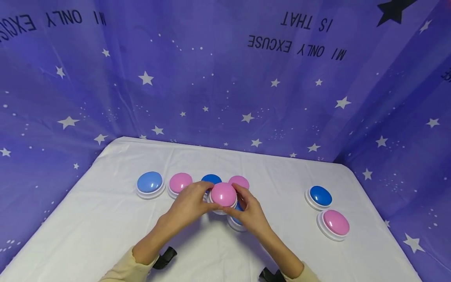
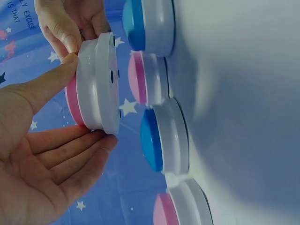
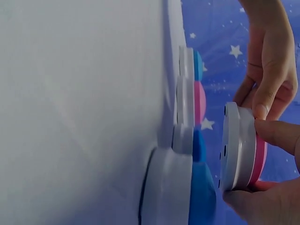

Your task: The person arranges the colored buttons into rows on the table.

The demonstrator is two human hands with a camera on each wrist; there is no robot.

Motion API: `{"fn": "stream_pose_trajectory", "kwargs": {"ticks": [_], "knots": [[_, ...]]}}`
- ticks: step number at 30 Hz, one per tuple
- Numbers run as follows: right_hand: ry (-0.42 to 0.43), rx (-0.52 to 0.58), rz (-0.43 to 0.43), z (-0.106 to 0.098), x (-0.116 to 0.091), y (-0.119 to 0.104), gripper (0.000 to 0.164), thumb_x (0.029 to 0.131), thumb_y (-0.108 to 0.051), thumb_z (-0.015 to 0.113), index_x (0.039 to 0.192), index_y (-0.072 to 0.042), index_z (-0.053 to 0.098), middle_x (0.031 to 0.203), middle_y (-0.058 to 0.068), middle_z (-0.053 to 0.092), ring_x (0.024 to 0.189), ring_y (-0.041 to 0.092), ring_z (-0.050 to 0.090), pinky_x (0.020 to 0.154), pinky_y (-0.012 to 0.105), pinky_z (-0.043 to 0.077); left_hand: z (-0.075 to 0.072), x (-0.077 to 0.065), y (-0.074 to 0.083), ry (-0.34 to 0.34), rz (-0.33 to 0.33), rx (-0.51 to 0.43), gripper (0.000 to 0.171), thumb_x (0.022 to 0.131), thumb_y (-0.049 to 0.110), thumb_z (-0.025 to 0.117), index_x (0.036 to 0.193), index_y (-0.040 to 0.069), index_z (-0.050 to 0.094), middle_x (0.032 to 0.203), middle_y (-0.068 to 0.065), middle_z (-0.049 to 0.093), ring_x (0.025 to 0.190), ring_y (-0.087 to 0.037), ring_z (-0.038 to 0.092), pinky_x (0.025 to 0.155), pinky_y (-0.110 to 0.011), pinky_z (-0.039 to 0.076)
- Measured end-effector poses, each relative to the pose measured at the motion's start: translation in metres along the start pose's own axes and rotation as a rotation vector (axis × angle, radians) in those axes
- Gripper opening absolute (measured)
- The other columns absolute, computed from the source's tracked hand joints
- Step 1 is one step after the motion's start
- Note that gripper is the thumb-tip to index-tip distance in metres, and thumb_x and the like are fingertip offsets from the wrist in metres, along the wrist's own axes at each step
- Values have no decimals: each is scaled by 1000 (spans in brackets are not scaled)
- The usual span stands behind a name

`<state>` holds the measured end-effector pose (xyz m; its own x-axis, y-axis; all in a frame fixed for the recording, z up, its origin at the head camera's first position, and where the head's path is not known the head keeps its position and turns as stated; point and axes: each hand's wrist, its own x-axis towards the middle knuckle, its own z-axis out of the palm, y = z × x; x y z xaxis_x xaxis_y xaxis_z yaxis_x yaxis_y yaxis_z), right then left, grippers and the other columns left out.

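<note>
Both hands hold one pink dome push button (image 1: 224,194) with a white base, raised above the table. My left hand (image 1: 190,201) grips its left side, thumb at the near rim and fingers at the far side. From the right, my right hand (image 1: 251,213) holds it the same way, the two thumbs close together. Small dark feet show under the button's base (image 2: 107,84) in the left wrist view. Behind it stand a blue button (image 1: 211,178) and another pink button (image 1: 239,181). A further blue button (image 1: 235,224) sits below the right hand, partly covered by it.
To the left on the white-covered table (image 1: 88,219) stand a lighter blue button (image 1: 149,182) and a pink button (image 1: 181,181). Far right, a blue button (image 1: 320,196) and a pink one (image 1: 336,222) sit close together. A purple star-patterned curtain (image 1: 225,78) surrounds the table's back and sides.
</note>
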<state>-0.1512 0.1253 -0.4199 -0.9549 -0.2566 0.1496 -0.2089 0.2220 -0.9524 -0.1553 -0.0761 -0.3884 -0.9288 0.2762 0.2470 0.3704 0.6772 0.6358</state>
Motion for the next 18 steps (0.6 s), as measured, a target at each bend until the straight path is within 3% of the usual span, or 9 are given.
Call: {"fn": "stream_pose_trajectory", "kwargs": {"ticks": [10, 18], "knots": [[-34, -85, -51, 23, 0, 4, 66, 81, -1, 80, 138, 10, 48, 138, 25, 50, 132, 42, 45, 107, 46, 35, -6, -9, -15, -25, -17, 52, 43, 66, 21, 93, 100, 5, 72, 90, 0, 70, 83, -19, 63, 76, -37, 53], [-51, -177, -90, 37, -2, 3, 67, 79, -3, 81, 135, 10, 49, 133, 23, 54, 126, 38, 52, 106, 44, 40, -8, -17, -26, -31, 0, 60, 41, 63, 19, 94, 95, 5, 73, 85, 2, 69, 79, -18, 62, 74, -37, 51]]}}
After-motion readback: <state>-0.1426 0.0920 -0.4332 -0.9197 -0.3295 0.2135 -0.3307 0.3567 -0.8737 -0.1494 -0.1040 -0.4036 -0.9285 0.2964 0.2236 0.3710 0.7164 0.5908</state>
